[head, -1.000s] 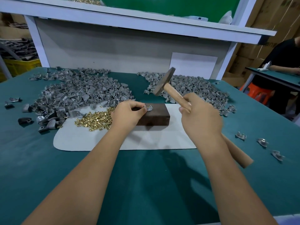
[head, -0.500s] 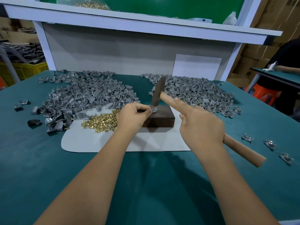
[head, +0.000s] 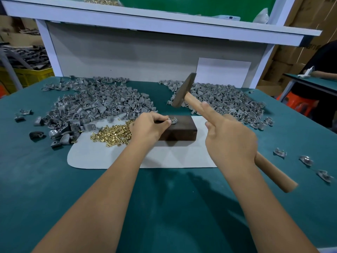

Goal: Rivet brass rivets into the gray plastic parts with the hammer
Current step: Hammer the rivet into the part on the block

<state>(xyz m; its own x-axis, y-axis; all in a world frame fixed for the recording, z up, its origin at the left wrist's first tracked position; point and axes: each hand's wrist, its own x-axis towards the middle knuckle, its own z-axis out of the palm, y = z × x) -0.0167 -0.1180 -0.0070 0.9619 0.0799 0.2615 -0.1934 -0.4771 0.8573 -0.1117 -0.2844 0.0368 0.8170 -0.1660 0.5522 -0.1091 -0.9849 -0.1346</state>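
Left hand (head: 148, 127) pinches a gray plastic part (head: 173, 120) on the dark block (head: 177, 130) at its fingertips. Right hand (head: 230, 141) grips the hammer (head: 184, 92) with forefinger laid along the handle, head raised above the part. Brass rivets (head: 114, 134) lie just left of the left hand.

The scene is bright and evenly lit from overhead, with no hard glare. Soft, dark shadows of the forearms fall on the green tabletop (head: 54, 179) toward 6 o'clock, and the dark block (head: 179, 131) casts a faint shadow on the pale mat (head: 102, 157). The right hand (head: 230, 141) and the hammer (head: 184, 91) are smeared by motion blur. Wide-angle distortion bows the shelf (head: 164, 28) and stretches the edges at 3 and 9 o'clock.
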